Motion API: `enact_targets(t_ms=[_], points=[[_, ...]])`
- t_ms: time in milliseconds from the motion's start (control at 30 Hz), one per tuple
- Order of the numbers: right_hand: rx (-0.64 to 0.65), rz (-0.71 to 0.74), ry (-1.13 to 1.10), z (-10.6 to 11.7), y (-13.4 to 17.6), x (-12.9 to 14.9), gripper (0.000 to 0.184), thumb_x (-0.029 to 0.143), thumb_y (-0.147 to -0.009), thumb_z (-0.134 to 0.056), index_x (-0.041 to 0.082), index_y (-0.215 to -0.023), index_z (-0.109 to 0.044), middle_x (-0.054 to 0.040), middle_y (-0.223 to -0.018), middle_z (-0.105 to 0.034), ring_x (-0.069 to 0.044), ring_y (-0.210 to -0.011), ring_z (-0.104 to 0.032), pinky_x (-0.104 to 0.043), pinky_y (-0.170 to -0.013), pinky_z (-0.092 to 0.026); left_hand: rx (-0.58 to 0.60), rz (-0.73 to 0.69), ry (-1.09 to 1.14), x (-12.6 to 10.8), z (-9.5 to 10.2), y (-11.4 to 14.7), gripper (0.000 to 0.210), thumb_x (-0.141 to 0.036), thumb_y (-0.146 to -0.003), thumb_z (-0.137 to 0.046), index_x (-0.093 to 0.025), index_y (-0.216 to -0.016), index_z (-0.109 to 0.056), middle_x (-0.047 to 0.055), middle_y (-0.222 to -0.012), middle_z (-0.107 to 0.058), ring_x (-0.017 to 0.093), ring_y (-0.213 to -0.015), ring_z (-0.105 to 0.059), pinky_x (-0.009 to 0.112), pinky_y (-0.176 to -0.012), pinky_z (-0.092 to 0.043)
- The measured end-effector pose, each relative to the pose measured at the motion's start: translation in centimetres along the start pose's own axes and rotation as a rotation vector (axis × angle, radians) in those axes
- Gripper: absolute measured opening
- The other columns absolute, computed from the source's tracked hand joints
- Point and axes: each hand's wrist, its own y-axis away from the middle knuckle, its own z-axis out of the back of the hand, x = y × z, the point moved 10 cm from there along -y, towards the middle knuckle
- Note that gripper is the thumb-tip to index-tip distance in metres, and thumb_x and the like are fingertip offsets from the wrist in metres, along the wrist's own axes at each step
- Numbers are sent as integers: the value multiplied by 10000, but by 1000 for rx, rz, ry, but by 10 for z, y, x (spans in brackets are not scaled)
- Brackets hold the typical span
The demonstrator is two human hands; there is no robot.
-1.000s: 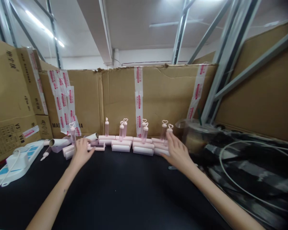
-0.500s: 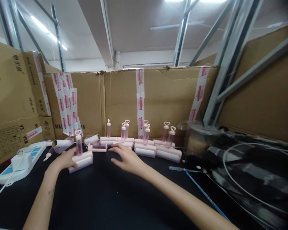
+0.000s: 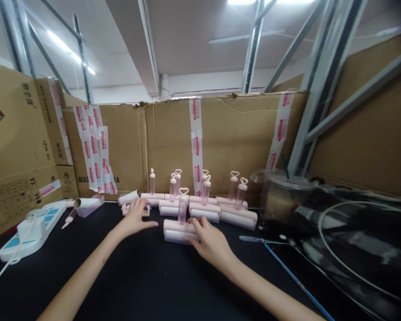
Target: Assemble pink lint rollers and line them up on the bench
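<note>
Right hand (image 3: 210,243) wrapped round pink roller (image 3: 179,231) w/ heart-topped handle, standing on black table (image 3: 147,276) at centre, in front of roller row (image 3: 203,209) at 12 o'clock. Left hand (image 3: 135,218) spread flat, fingers loose, gripping nothing — touching small pink frame (image 3: 136,209) at 10 o'clock of held roller. Power strip (image 3: 30,227) far off at 9.

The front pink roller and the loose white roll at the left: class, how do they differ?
The front roller sits in a pink holder with a heart-topped handle upright; the white roll is bare, with no handle. The right hand touches the roller; the roll lies untouched beyond the left hand. Both lie on the black table.
</note>
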Motion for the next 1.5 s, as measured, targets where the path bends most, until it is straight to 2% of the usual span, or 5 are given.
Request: enact_targets(t_ms=[167,333,600,1067,1500], points=[[-43,-125,145,6,9,-40,306,362,-824,-525,177,-1068,-519,-125,-1015,-543,-270,-855,-601,-361,-699,-453,-5,117,-145,60,-4,-25,689,-611,-509,-697,-237,-1067,-544,126,-1287,-404,367,-1246,-275,550,-1038,-78],[-95,-155,66,22,12,-55,563,538,-753,-552,164,-1163,-462,-202,-1194,-484,-348,-997,-567,-437,-719,-473,66,128,-196,81,-23,-25,666,-701,-515,-625,-241,-997,-612,131,-1347,-350,392,-1268,-241,526,-1017,-166],[-345,-106,-158,84,13,-47,454,472,-840,-463,194,-1197,-435,-149,-1246,-438,-303,-1133,-486,-443,-845,-460,124,126,-255,92,-21,-26,740,-719,-597,-533,-193,-1116,-566,160,-1225,-433,353,-1169,-364,441,-986,-264],[-324,205,-287,82,21,0,177,216,-866,-465,234,-1011,-566,-108,-1160,-501,-226,-1058,-528,-413,-894,-428,165,-1,-214,66,-16,-13,498,-601,-650,-573,-203,-950,-596,93,-983,-488,273,-951,-483,365,-853,-383],[-173,379,-364,65,28,36,173,178,-849,-469,231,-945,-604,-92,-1122,-535,-194,-1024,-535,-393,-906,-426,224,-294,-79,0,-7,48,202,-352,-820,-488,-221,-901,-618,76,-1082,-514,221,-985,-496,340,-878,-391]])
